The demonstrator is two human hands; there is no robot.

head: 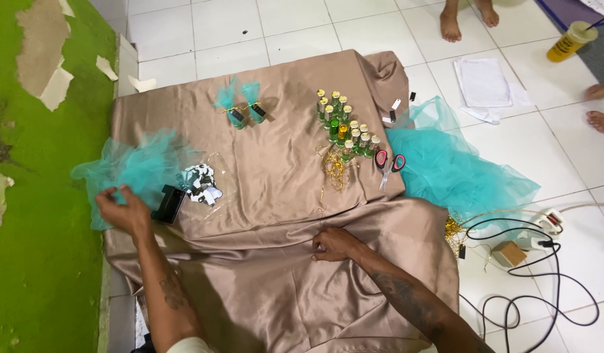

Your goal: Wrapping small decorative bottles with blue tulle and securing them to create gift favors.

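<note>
My left hand [123,210] reaches to the left and grips the edge of a pile of teal tulle pieces [140,168] lying on the tan satin cloth [276,163]. My right hand [332,244] rests knuckles-down on the cloth's front fold, fingers curled, holding nothing I can see. A black box-like object [169,204] lies right beside my left hand, next to a clear bag of black-and-white tags [201,185]. Two small bottles wrapped in teal tulle [242,108] stand further back.
A cluster of several small green bottles [346,127], gold ribbon [334,168], scissors [387,162] and a big teal tulle heap [455,167] lie to the right. Black cables and a power strip [543,229] cross the tiles. Other people's bare feet [468,16] stand beyond; green wall on the left.
</note>
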